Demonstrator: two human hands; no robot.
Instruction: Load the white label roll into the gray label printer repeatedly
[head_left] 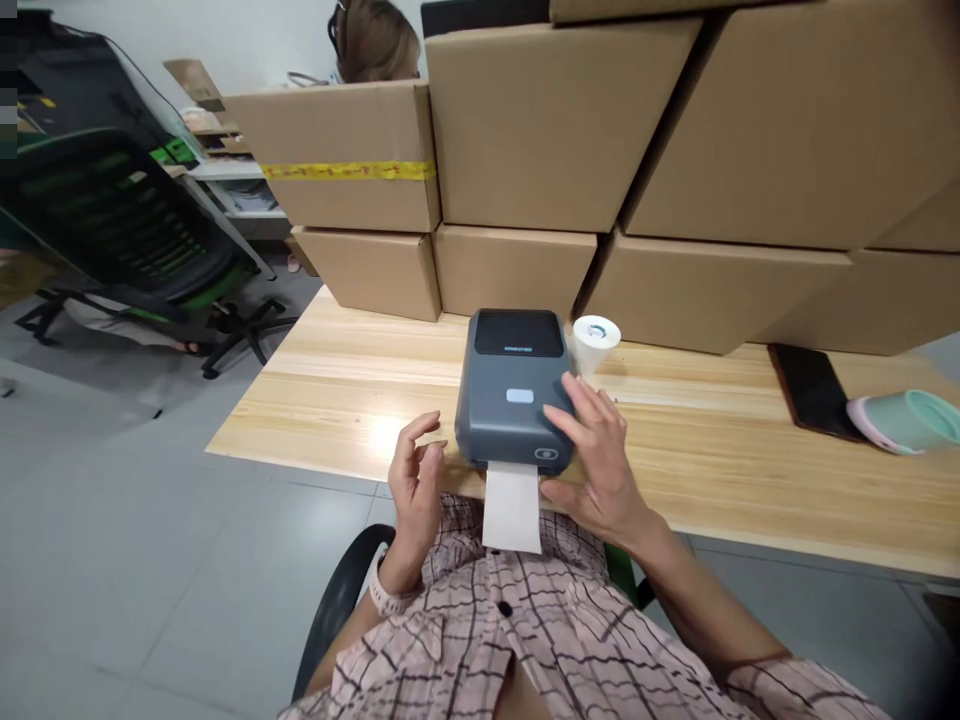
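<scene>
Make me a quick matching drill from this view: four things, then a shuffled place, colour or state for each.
1. Printer
2. Paper strip
3. White roll
4. Phone

A. Lying flat, screen dark
B. Sticking out of the printer's front
C. Dark grey-blue, between the left hand and right hand
D. Standing on end, right of the printer

Pairs: 1-C, 2-B, 3-D, 4-A

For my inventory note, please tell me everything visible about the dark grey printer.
The printer is boxy, plastic-looking and dark grey, with rounded contours, a black panel with tiny lettering, a pale rectangle and an oval mark. It stands on the wooden table, a white paper strip sticking out in front. The right hand overlaps it, contact unclear; the left hand is apart.
</scene>
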